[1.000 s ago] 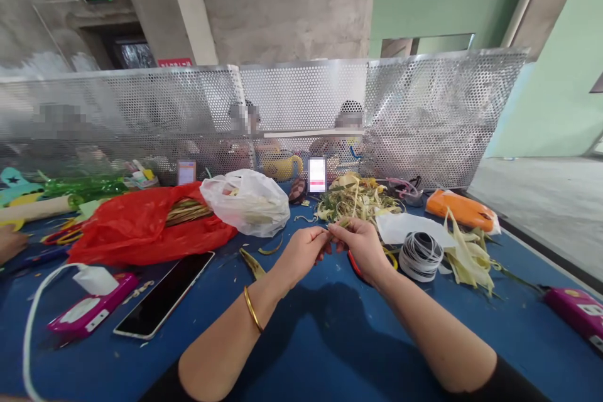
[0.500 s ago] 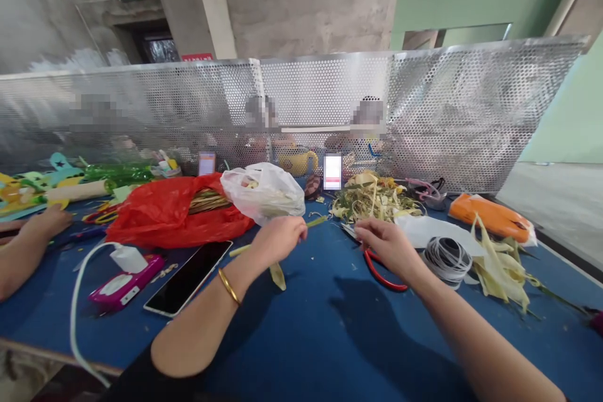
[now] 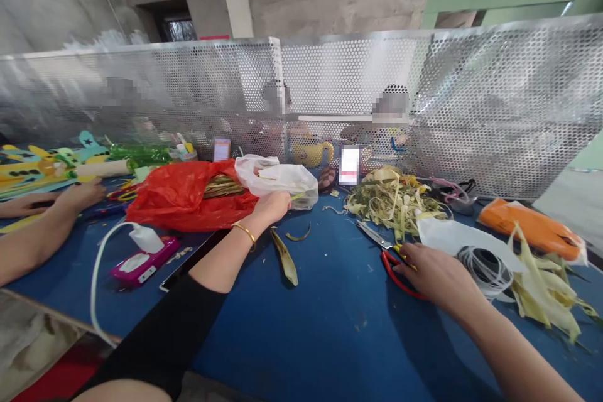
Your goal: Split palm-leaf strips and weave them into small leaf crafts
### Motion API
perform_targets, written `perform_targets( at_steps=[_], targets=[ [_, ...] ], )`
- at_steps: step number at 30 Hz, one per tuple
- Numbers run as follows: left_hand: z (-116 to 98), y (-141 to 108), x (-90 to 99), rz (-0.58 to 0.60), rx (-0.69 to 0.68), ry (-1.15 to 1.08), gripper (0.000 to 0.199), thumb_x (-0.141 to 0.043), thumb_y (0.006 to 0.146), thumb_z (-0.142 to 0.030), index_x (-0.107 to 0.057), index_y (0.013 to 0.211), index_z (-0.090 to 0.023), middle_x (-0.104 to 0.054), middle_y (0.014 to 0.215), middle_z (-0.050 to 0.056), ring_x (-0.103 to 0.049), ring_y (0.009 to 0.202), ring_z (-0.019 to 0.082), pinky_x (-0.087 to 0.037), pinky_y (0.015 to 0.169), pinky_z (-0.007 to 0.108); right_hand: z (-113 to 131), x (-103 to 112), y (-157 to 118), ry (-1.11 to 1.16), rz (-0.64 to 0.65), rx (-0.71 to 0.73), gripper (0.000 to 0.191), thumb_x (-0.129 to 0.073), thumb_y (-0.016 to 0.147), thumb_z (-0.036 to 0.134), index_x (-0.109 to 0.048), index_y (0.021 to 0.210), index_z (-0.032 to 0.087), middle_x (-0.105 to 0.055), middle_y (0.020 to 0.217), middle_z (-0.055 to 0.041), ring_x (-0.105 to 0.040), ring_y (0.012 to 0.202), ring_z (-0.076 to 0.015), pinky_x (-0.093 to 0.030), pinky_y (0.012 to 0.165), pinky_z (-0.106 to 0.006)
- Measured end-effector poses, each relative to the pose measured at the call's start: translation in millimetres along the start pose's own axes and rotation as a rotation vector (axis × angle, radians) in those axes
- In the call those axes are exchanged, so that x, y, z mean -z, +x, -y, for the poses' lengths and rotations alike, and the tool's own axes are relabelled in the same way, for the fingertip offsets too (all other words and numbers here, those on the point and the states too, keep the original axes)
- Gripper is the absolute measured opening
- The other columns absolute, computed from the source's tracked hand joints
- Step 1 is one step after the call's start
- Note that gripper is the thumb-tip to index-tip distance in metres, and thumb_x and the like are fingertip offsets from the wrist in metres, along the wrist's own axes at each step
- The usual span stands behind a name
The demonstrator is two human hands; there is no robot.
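My left hand (image 3: 276, 207) is closed on a thin yellow-green strip (image 3: 298, 196), whose end sticks out past the fingers, just in front of a white plastic bag (image 3: 287, 179). Below it a pale dried leaf piece (image 3: 285, 257) and a small curved scrap (image 3: 299, 234) lie on the blue table. My right hand (image 3: 436, 270) has its fingers curled at the handles of a pair of scissors (image 3: 374, 235). One red loop shows in front, with a yellow part beside the fingertips. The blades are nearly together and point away to the left.
Behind the scissors is a heap of husk scraps (image 3: 396, 198). At right are a wire coil (image 3: 485, 270), pale husks (image 3: 539, 289) and an orange packet (image 3: 530, 226). Leftward sit a red bag (image 3: 174, 195), purple power strip (image 3: 146, 264) and another person's hand (image 3: 82, 195). A perforated metal screen (image 3: 348, 75) stands behind.
My right hand has drawn back from over the scissors' middle to their handles. My left hand has moved left, toward the white bag, uncovering the leaf piece. The view has shifted slightly.
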State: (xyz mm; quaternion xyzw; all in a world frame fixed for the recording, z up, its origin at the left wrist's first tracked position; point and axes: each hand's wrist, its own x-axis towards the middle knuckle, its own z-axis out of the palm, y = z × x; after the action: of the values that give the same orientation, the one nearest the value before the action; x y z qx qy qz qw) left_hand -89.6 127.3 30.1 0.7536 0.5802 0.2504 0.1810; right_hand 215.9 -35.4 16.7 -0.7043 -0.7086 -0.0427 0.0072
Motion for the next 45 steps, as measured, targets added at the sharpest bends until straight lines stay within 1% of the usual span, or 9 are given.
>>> perform_targets(
  at_steps=[9, 14, 19, 25, 28, 32, 38, 41, 45],
  targets=[
    [-34, -62, 21.4, -0.026, -0.159, 0.024, 0.026, -0.039, 0.089, -0.022, -0.057, 0.07, -0.022, -0.06, 0.065, 0.001, -0.053, 0.062, 0.017, -0.03, 0.06, 0.026, 59, -20, 3, 0.322, -0.265, 0.321, 0.02, -0.051, 0.093, 0.036, -0.062, 0.101, 0.021, -0.068, 0.093, -0.0056, -0.066, 0.08, -0.0204, -0.046, 0.066, -0.029],
    [-31, -66, 2.4, -0.298, -0.214, -0.057, 0.022, -0.039, 0.091, -0.022, -0.055, 0.076, -0.021, -0.059, 0.067, 0.002, -0.053, 0.064, 0.017, -0.031, 0.062, 0.025, 133, -11, 46, 0.401, -0.083, 0.332, 0.037, -0.059, 0.088, 0.045, -0.061, 0.114, 0.019, -0.061, 0.113, -0.0111, -0.067, 0.081, -0.0199, -0.048, 0.069, -0.03],
    [-22, -66, -5.9, -0.353, -0.224, -0.137, 0.024, -0.035, 0.092, -0.027, -0.054, 0.078, -0.021, -0.059, 0.066, 0.001, -0.055, 0.065, 0.017, -0.035, 0.065, 0.025, 183, -10, 83, 0.338, 0.043, 0.207, 0.057, -0.064, 0.075, 0.061, -0.063, 0.105, 0.012, -0.063, 0.108, -0.0192, -0.067, 0.091, -0.031, -0.05, 0.072, -0.037],
    [-19, -67, -8.1, -0.334, -0.226, -0.158, 0.025, -0.036, 0.092, -0.031, -0.055, 0.079, -0.021, -0.059, 0.067, 0.0, -0.056, 0.064, 0.016, -0.037, 0.062, 0.024, 200, -18, 68, 0.334, 0.094, 0.241, 0.019, -0.061, 0.083, 0.033, -0.067, 0.096, 0.019, -0.072, 0.099, -0.0086, -0.068, 0.09, -0.0231, -0.047, 0.069, -0.028],
    [-19, -68, -5.8, -0.339, -0.2, -0.183, 0.026, -0.036, 0.091, -0.033, -0.055, 0.079, -0.021, -0.06, 0.067, 0.001, -0.056, 0.063, 0.015, -0.037, 0.061, 0.024, 178, -5, 45, 0.339, 0.074, 0.242, 0.012, -0.061, 0.08, 0.028, -0.067, 0.087, 0.02, -0.072, 0.092, -0.0066, -0.067, 0.086, -0.0223, -0.043, 0.063, -0.026],
    [-18, -68, -4.1, -0.293, -0.154, -0.242, 0.027, -0.036, 0.091, -0.035, -0.057, 0.08, -0.021, -0.059, 0.067, 0.0, -0.055, 0.061, 0.015, -0.037, 0.058, 0.023, 104, 34, -1, 0.355, -0.039, 0.166, 0.011, -0.053, 0.083, 0.022, -0.064, 0.085, 0.022, -0.07, 0.087, -0.0023, -0.063, 0.079, -0.0172, -0.038, 0.062, -0.025],
    [-30, -75, -16.8, 0.005, -0.077, -0.484, 0.028, -0.042, 0.086, -0.041, -0.056, 0.074, -0.02, -0.052, 0.06, -0.003, -0.046, 0.051, 0.012, -0.033, 0.049, 0.022, -32, 78, -65, 0.143, -0.486, -0.405, 0.019, -0.05, 0.085, 0.036, -0.063, 0.083, 0.023, -0.065, 0.071, -0.0033, -0.058, 0.061, -0.019, -0.036, 0.055, -0.027],
    [-42, -82, -22.4, 0.177, 0.014, -0.665, 0.026, -0.046, 0.082, -0.041, -0.055, 0.073, -0.019, -0.048, 0.058, -0.004, -0.04, 0.045, 0.009, -0.028, 0.043, 0.02, -77, 73, -77, -0.122, -0.387, -0.642, 0.022, -0.044, 0.088, 0.029, -0.064, 0.087, 0.02, -0.069, 0.085, -0.0095, -0.062, 0.068, -0.0231, -0.036, 0.054, -0.029],
    [-54, -89, -26.2, 0.302, 0.082, -0.758, 0.025, -0.049, 0.079, -0.042, -0.054, 0.073, -0.017, -0.048, 0.058, -0.004, -0.037, 0.043, 0.007, -0.026, 0.041, 0.019, -97, 55, -82, -0.262, -0.162, -0.644, 0.031, -0.037, 0.093, 0.028, -0.066, 0.095, 0.018, -0.068, 0.103, -0.0136, -0.067, 0.078, -0.0282, -0.039, 0.055, -0.032]
  ],
)
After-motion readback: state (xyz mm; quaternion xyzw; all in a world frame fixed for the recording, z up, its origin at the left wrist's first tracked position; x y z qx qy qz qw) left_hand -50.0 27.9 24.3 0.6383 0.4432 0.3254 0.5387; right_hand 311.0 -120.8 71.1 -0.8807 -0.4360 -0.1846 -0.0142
